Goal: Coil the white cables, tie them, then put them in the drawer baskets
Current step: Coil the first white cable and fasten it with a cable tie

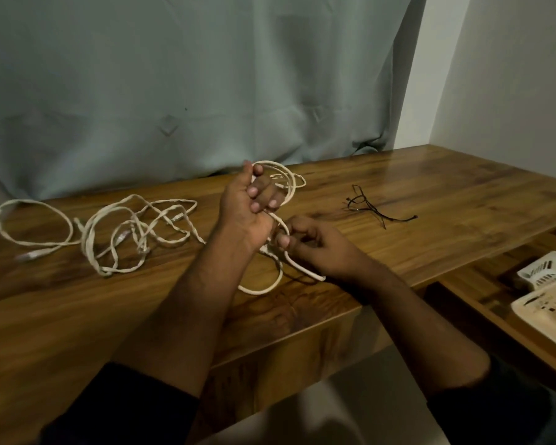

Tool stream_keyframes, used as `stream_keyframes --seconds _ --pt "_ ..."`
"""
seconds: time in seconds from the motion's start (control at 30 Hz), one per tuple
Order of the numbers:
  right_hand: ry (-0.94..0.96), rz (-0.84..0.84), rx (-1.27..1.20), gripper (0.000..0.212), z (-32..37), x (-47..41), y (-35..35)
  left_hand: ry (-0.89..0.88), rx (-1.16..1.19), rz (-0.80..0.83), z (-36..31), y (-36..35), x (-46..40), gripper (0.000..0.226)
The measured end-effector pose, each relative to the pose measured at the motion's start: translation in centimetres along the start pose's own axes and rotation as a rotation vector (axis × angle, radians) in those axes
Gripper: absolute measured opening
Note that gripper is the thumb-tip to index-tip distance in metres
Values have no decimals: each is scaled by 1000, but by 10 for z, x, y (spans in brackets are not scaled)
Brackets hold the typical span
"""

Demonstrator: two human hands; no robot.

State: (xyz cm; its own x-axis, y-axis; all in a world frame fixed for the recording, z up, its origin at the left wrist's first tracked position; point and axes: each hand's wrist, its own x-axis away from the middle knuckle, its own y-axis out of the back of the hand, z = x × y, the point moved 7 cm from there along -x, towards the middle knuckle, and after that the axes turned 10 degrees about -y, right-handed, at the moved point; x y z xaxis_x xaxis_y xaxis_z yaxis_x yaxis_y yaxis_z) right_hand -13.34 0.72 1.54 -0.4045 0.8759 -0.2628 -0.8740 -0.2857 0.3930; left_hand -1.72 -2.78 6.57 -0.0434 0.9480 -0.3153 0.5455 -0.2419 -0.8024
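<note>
Left hand (249,203), raised upright above the desk, has its fingers curled around several loops of a thin white cable (283,187); the coil stands up behind the fingers. Right hand (315,248) sits lower and just beside it, thumb and fingertips pinched on a strand of the same cable, which trails down in a loose loop onto the desk edge.

An open wooden drawer (482,303) at the right holds two pale slotted plastic baskets (546,309), one behind the other; what lies inside them cannot be made out.

To the left, a second tangle of white cables (126,232) lies spread in loose loops on the glossy brown wooden desk (430,203), with small plugs showing at a few ends. A few thin black wire ties (369,207) lie to the right of the hands, well apart from the tangle.

Behind the desk hangs a grey-green curtain (174,75), and a plain white wall (511,75) meets it at the right. Dark sleeves cover both upper arms.
</note>
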Motion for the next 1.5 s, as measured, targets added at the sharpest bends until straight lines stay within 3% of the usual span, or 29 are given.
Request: stream_keyframes --seconds 0.07,0.2,0.3,0.43,0.6,0.73,0.8,0.87,0.93,1.03,1.13,1.27,1.33,1.4,1.5 --pt "-52 -97 -48 18 0 -1 6 38 45 30 -6 -3 -2 41" --pt "2 -357 638 33 12 2 15 89 42 144 -19 -10 0 40" --pt "-31 -397 709 35 16 4 18 169 -33 234 -25 -13 3 37" --pt "-124 -479 783 24 7 2 24 332 -335 352 -16 -14 20 28" --pt "-282 -640 853 21 5 8 40 307 -803 477 -19 4 30 31" --pt "-243 -668 956 18 21 8 45 402 -1073 656 -7 9 49 34" --pt "-175 -698 974 18 34 6 47 301 -1291 673 -3 11 47 36" --pt "-116 -749 1004 21 49 7 51 77 -1542 595 -9 10 39 35" --pt "-98 -757 1004 22 53 8 54 -143 -1620 522 -17 4 35 33" --pt "-72 -667 825 30 52 17 52 -352 -1543 497 -22 -9 35 29" --pt "41 -528 405 7 59 35 39 -369 -1372 460 -14 -12 32 40" --pt "73 -410 169 44 48 42 24 -255 -1072 452 4 -14 33 48" --pt "62 -371 -58 62 39 39 20 -262 -977 423 0 -17 34 68" --pt "51 -314 -430 67 32 38 18 -300 -898 313 -9 -16 31 77" --pt "-50 -242 -902 59 22 41 15 -292 -727 96 -25 -5 23 64"
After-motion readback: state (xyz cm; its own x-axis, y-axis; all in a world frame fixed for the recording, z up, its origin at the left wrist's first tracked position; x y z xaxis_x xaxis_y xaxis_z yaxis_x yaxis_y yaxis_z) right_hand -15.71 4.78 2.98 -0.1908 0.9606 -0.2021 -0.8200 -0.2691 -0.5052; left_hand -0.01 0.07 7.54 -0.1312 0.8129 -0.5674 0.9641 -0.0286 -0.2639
